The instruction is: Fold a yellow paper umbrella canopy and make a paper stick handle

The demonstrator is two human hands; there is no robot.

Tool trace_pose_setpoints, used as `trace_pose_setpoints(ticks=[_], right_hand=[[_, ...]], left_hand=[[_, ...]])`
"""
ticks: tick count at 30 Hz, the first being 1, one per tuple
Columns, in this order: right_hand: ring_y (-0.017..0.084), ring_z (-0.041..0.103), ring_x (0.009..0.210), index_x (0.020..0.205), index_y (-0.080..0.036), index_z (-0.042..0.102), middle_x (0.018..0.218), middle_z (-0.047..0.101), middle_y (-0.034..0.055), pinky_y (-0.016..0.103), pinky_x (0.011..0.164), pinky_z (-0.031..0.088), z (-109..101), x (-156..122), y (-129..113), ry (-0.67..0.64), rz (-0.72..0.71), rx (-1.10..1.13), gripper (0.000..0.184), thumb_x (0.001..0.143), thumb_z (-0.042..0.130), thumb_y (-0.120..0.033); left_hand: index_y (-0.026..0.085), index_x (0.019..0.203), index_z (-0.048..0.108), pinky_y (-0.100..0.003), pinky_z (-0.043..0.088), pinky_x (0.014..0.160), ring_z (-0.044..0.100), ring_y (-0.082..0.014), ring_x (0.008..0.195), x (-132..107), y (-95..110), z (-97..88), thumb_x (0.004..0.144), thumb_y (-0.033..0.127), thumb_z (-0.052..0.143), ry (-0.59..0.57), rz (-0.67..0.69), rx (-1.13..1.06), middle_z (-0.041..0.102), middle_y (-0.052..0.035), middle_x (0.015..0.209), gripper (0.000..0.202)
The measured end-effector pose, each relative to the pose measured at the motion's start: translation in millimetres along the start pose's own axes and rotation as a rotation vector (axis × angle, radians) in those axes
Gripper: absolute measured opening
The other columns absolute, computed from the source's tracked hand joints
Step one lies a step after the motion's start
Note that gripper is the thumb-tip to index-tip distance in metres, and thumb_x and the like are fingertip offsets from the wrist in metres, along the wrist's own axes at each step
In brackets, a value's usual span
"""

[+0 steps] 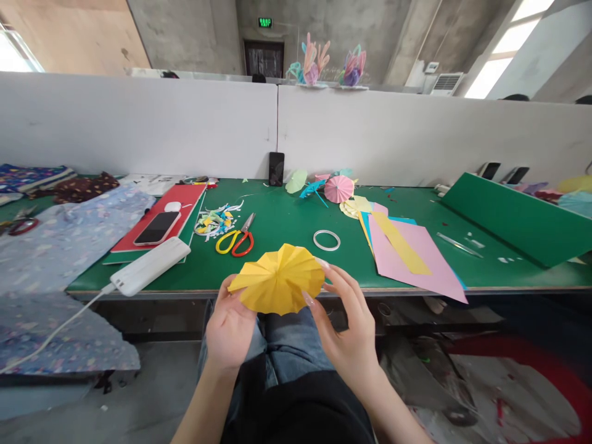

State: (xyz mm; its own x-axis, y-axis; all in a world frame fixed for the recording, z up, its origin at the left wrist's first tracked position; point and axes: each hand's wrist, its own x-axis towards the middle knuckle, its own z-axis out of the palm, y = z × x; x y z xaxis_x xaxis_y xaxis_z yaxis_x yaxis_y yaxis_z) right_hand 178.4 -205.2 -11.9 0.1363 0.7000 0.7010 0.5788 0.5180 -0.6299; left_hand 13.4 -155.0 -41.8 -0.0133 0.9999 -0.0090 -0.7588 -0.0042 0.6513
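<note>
A yellow pleated paper disc (279,279), folded like a small umbrella top, is held above my lap at the near edge of the green table (287,216). My left hand (230,327) pinches its lower left rim from beneath. My right hand (348,320) holds its right rim with thumb and fingertips, the other fingers spread. Both hands are closed on the paper.
On the table lie yellow-and-red scissors (237,240), a white tape ring (326,240), paper scraps (215,220), pink and yellow sheets (407,253), small paper umbrellas (338,188), a phone (158,227) on a red book, a white power bank (150,266), and a green board (513,217) at right. Patterned cloth (60,240) covers the left.
</note>
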Motion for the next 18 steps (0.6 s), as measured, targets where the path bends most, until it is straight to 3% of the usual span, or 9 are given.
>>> trace_pose_setpoints(ticks=[5, 8, 14, 18], right_hand=[[0.023, 0.05, 0.117, 0.121, -0.024, 0.048, 0.121, 0.052, 0.0106, 0.036, 0.084, 0.054, 1, 4, -3, -0.008, 0.074, 0.12, 0.041, 0.083, 0.059, -0.011], [0.023, 0.051, 0.117, 0.114, -0.024, 0.048, 0.12, 0.052, 0.0108, 0.038, 0.087, 0.051, 2, 6, -3, -0.026, 0.109, 0.146, 0.034, 0.084, 0.06, -0.014], [0.023, 0.054, 0.111, 0.1, -0.024, 0.048, 0.115, 0.054, 0.0096, 0.041, 0.091, 0.048, 1, 13, 1, -0.104, 0.162, 0.119, 0.02, 0.084, 0.061, -0.021], [0.027, 0.051, 0.117, 0.104, -0.021, 0.057, 0.127, 0.051, 0.0141, 0.048, 0.098, 0.042, -2, 22, 9, -0.248, 0.168, 0.081, 0.026, 0.08, 0.067, -0.024]], left_hand=[[0.022, 0.087, 0.065, -0.031, 0.056, 0.072, 0.068, -0.0202, 0.085, 1, -2, -4.4, 0.074, 0.018, 0.057, -0.05, 0.034, 0.009, 0.072, -0.004, 0.089, 0.016], [0.023, 0.087, 0.067, -0.031, 0.056, 0.075, 0.068, -0.0201, 0.088, 1, -3, -5.5, 0.075, 0.019, 0.058, -0.093, 0.064, 0.024, 0.072, -0.0031, 0.09, 0.015], [0.023, 0.083, 0.07, -0.045, 0.05, 0.091, 0.065, -0.0272, 0.101, 1, -1, -4.9, 0.075, 0.022, 0.061, -0.176, 0.132, 0.095, 0.073, -0.0051, 0.092, 0.013], [0.019, 0.081, 0.07, -0.052, 0.043, 0.099, 0.062, -0.0305, 0.105, 4, 2, -4.1, 0.072, 0.022, 0.062, -0.221, 0.188, 0.15, 0.073, -0.0074, 0.091, 0.012]])
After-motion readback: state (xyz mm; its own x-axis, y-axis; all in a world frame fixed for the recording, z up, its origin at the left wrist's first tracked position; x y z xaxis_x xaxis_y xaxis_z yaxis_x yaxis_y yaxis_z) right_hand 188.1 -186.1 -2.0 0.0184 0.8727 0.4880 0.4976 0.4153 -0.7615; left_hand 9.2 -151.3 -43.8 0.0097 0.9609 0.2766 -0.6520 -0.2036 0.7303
